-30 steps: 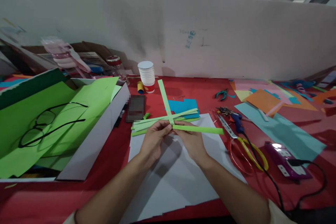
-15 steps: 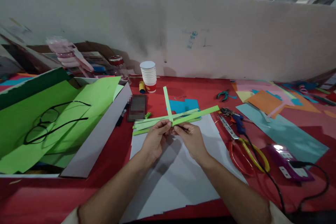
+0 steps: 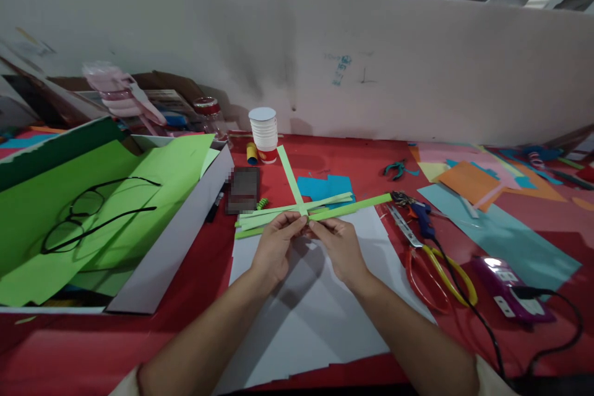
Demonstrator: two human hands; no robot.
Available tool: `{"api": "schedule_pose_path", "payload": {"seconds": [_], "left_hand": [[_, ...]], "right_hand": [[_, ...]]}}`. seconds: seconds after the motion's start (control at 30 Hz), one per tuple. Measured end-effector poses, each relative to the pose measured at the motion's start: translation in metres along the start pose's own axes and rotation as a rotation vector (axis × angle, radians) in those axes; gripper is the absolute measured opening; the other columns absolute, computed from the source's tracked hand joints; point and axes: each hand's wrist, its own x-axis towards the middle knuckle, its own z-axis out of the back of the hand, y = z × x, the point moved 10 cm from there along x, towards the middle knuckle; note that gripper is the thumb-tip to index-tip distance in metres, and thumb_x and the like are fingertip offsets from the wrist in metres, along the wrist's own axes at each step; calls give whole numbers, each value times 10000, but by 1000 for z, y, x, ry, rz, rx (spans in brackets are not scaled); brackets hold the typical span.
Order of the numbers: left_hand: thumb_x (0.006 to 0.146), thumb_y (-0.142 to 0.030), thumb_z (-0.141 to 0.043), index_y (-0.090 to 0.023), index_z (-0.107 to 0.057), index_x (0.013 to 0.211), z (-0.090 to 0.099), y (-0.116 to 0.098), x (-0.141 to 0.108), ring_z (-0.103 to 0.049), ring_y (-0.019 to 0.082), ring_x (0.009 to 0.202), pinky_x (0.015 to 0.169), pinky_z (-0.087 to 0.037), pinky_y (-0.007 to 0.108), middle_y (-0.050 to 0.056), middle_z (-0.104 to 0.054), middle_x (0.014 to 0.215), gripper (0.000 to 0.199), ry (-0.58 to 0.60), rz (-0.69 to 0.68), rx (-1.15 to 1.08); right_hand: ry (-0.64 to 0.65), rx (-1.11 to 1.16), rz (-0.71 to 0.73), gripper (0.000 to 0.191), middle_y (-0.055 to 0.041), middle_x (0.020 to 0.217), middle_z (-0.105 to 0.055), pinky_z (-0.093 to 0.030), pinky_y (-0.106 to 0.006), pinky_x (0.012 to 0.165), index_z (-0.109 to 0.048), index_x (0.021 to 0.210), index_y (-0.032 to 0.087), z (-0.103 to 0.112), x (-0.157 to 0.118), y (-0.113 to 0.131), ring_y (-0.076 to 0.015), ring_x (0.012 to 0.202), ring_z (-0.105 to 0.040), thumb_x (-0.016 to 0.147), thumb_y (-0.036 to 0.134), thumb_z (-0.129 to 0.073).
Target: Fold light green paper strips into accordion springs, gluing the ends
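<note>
Two green paper strips meet between my fingertips: one pale strip (image 3: 291, 176) points up and to the left, and a brighter strip (image 3: 357, 205) reaches out to the right. My left hand (image 3: 278, 241) pinches them near where they join. Close beside it, my right hand (image 3: 336, 241) pinches the base of the brighter strip. Behind my fingers several loose green strips (image 3: 260, 218) lie across the top of the white paper sheets (image 3: 320, 322). The fingertips partly hide the join.
Left: an open box (image 3: 158, 260) holding green paper and glasses (image 3: 77, 216). Behind: a dark phone (image 3: 244, 189) and paper cups (image 3: 263, 133). Right: scissors (image 3: 411, 232), a blue glue gun (image 3: 424, 218), a purple power strip (image 3: 510, 291), pliers (image 3: 394, 169) and coloured paper (image 3: 501, 229).
The upright pale strip now leans further left. The bright strip's far end has shifted slightly right and down. Both hands remain in nearly the same place, still pinching.
</note>
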Motion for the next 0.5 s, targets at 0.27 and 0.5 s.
{"api": "schedule_pose_path", "payload": {"seconds": [0.27,0.5], "left_hand": [[627,-267,-751,-136,-645,688,1,-3,1,-534,86,565,591,-421,216,-6,-603,622,179,-2,32,52],[624,-304,-746,-150,-636,696,1,-12,0,-553,107,600,627,-431,242,-10,-622,645,202,-24,-85,166]], "right_hand": [[-36,75,-80,126,-20,610,-672,-484,-291,670,-693,642,142,1,-1,-3,-137,594,-593,648,268,-694],[-45,134,-137,143,-12,603,-655,-487,-283,660,-672,604,147,1,-2,-4,-130,594,-583,613,281,-720]]}}
